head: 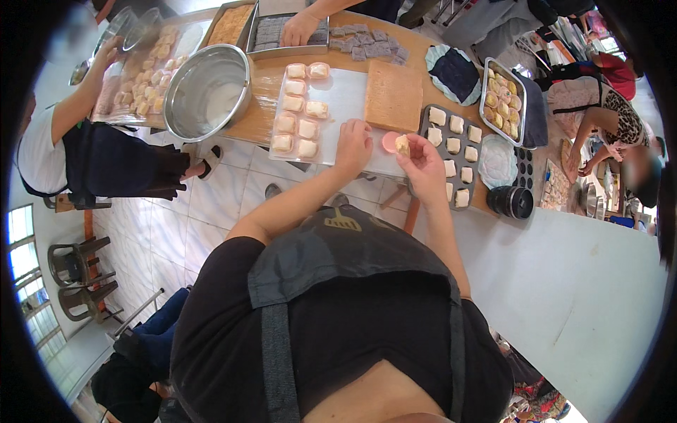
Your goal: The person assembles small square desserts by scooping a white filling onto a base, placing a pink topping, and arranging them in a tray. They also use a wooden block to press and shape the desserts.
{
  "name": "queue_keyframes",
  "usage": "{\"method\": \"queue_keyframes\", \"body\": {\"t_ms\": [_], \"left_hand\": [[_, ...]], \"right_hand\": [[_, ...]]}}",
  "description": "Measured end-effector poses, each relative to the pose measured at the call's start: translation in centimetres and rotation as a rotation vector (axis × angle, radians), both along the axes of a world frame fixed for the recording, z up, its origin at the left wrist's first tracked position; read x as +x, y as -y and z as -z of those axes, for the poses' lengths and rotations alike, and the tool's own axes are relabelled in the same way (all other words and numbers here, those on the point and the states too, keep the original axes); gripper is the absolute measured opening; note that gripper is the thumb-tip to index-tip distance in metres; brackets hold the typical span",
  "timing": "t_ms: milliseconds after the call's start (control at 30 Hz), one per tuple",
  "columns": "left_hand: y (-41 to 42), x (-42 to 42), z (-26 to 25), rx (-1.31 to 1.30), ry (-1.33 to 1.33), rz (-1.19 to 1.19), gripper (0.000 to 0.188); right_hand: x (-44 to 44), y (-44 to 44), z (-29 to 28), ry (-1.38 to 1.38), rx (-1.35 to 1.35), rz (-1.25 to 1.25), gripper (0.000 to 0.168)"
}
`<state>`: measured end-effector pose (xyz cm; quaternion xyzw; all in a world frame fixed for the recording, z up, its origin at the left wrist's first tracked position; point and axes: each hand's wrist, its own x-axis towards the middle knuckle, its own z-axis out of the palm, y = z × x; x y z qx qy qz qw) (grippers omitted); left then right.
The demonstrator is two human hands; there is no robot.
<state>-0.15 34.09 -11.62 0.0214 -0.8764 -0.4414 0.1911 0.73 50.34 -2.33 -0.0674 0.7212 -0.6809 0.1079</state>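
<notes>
Between the thumb and fingers of my right hand [427, 164] is a small iced cake piece [402, 144], pale on top with yellow crumb. Just left of it a pink paper baking cup [390, 141] lies on the white board [344, 98]. My left hand [355, 141] is over the same board with bent fingers; its fingertips are partly hidden, so I cannot see whether they hold anything. Several iced cakes [308, 128] in pink cups stand in two columns on the board's left side. A dark muffin pan [443, 150] with iced cake squares lies beside my right hand.
A brown sheet cake [394, 95] is beyond my hands. To the left stands a steel bowl [209, 92] with white residue. Another person's hand [299, 29] reaches into a pan of purple cake squares [270, 33]. A black lens-shaped mug [510, 202] sits right of the muffin pan.
</notes>
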Motion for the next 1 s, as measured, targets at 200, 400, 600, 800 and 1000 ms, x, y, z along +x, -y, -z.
{"method": "queue_keyframes", "body": {"t_ms": [200, 400, 600, 800, 1000], "left_hand": [[1.8, 0.0, -2.5, -0.110, -0.205, -0.083, 0.033], [5.5, 0.9, -7.8, 1.393, 0.504, 0.222, 0.032], [11.7, 2.7, -10.4, 1.552, 0.547, 0.391, 0.036], [20.2, 5.4, -11.9, 1.687, 0.394, 0.315, 0.034], [30.8, 7.7, -12.8, 1.700, 0.057, 0.261, 0.037]], "right_hand": [[-0.6, 2.1, 1.1, -0.160, 0.150, 0.054, 0.042], [-0.9, 6.1, -0.2, -0.302, 0.200, -0.011, 0.047], [-1.6, 11.7, -1.6, -0.388, 0.204, -0.159, 0.052], [-2.9, 19.1, -5.0, -0.426, 0.120, -0.292, 0.046], [-7.8, 30.2, -3.7, -0.840, 0.638, -0.296, 0.016]]}}
